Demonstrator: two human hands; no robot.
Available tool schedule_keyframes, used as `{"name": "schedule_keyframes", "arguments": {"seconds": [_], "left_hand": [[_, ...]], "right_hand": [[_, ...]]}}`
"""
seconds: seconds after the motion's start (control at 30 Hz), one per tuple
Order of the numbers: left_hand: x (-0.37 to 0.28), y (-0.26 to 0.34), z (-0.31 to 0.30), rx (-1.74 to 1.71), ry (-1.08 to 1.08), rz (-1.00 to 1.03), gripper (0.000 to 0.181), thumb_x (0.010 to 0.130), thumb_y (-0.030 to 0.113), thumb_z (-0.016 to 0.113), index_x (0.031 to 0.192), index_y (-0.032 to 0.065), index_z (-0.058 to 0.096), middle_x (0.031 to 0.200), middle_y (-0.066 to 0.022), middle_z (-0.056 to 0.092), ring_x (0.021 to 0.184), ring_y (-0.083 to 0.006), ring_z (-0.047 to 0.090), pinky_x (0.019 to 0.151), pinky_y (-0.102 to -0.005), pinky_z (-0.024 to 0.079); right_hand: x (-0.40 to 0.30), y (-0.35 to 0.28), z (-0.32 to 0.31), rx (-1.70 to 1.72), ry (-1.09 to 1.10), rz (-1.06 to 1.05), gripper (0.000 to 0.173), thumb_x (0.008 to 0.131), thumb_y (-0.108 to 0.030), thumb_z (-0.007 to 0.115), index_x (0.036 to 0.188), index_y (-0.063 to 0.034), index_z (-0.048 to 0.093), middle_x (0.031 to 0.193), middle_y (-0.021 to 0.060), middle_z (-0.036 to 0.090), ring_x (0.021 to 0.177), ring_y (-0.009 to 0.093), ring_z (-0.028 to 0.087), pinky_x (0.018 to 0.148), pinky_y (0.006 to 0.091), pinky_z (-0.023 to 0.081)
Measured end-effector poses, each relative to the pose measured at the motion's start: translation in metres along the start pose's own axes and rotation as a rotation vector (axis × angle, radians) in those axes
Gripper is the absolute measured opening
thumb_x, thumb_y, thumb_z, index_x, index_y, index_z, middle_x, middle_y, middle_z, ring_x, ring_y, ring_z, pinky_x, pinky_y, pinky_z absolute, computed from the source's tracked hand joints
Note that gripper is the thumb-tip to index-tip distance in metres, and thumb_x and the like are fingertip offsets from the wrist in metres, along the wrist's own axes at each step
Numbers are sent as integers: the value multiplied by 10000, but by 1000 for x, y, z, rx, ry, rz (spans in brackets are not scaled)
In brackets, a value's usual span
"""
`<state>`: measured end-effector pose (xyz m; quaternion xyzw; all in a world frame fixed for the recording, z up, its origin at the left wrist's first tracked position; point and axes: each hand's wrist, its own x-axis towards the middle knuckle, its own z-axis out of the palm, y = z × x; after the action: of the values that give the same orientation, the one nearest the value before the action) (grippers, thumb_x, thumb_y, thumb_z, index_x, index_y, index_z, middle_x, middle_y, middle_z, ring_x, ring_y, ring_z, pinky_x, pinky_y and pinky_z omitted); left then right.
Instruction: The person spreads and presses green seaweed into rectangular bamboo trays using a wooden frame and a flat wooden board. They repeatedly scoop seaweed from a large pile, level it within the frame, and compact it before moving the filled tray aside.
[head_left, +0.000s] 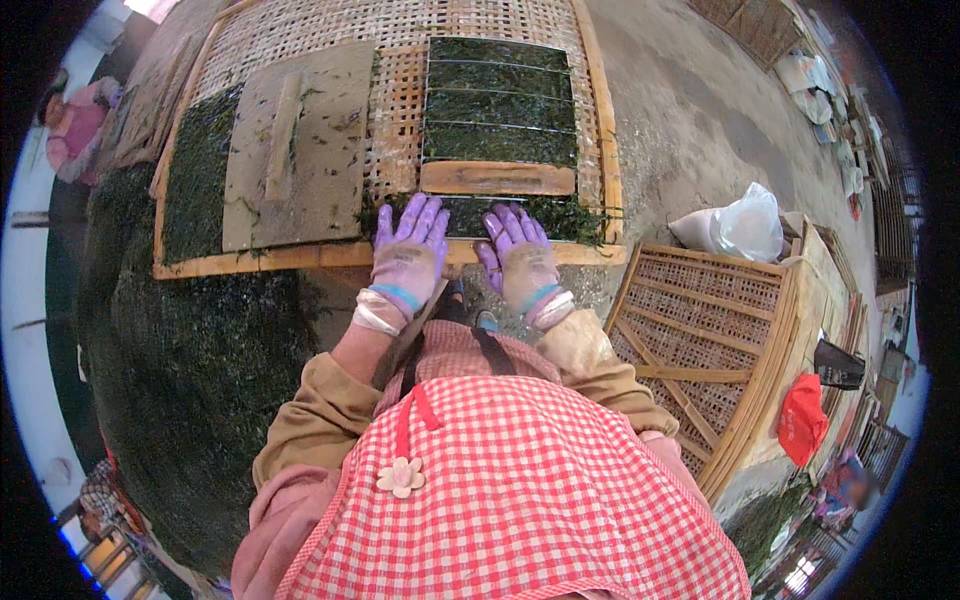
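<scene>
Both my hands wear purple-and-white gloves. My left hand (409, 240) rests, fingers spread, on dark green seaweed at the near edge of a woven bamboo rack (397, 97). My right hand (514, 244) lies on the same strip of seaweed (469, 221), inside the near end of a thin metal frame (500, 125). Thin bars divide the frame into several sections of dark green seaweed (499, 109). Just beyond my fingers a wooden bar (497, 178) lies across the frame. Left of the frame, a flat grey board (315, 150) with a raised handle strip lies on the rack.
A large dark heap of seaweed (180, 360) stands at the left. Stacked woven bamboo racks (697, 345) are at the right, with a white plastic bag (750, 225) and a red bag (802, 420). One person (75, 135) is at far left, another (844, 487) at lower right.
</scene>
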<state>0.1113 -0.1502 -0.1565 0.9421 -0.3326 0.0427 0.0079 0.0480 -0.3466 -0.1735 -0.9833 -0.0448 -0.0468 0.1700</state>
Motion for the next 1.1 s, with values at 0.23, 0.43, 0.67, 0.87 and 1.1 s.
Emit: {"name": "schedule_keyframes", "arguments": {"seconds": [0.23, 0.43, 0.67, 0.87, 1.1], "left_hand": [[-64, -37, -19, -174, 233, -335, 362, 956, 258, 523, 1293, 144, 586, 1382, -90, 542, 1323, -296, 455, 1121, -475, 317], [-173, -68, -4, -311, -59, -652, 395, 977, 304, 522, 1326, 123, 554, 1373, -138, 548, 1275, -335, 501, 1073, -434, 406], [-187, -174, 17, 126, -486, -1071, 581, 944, 340, 560, 1427, 42, 435, 1440, -170, 484, 1341, -321, 456, 1133, -457, 320], [-182, -220, 35, 16, -644, -1136, 264, 887, 220, 657, 1103, 87, 730, 1030, -163, 732, 1004, -323, 700, 855, -413, 543], [-203, -198, 12, -375, -120, -1158, 480, 885, 367, 679, 1228, 33, 641, 1137, -217, 679, 1052, -385, 648, 910, -426, 516]], "right_hand": [[-8, 2, 3, -60, 89, -73, 499, 975, -351, 519, 1378, -59, 496, 1453, 179, 469, 1343, 387, 419, 1115, 506, 311], [-4, 3, 10, -87, 177, -136, 505, 964, -370, 525, 1373, -77, 486, 1423, 160, 491, 1319, 380, 440, 1102, 499, 328], [-5, -1, 7, -120, 108, -116, 509, 964, -358, 523, 1386, -76, 475, 1450, 159, 471, 1333, 382, 423, 1122, 497, 299], [-2, -7, 6, -113, 90, -122, 511, 947, -326, 553, 1384, -74, 475, 1447, 153, 475, 1336, 386, 423, 1110, 507, 313], [1, -8, 6, -112, 107, -143, 499, 943, -298, 565, 1368, -51, 483, 1418, 176, 492, 1330, 393, 433, 1086, 517, 336]]}}
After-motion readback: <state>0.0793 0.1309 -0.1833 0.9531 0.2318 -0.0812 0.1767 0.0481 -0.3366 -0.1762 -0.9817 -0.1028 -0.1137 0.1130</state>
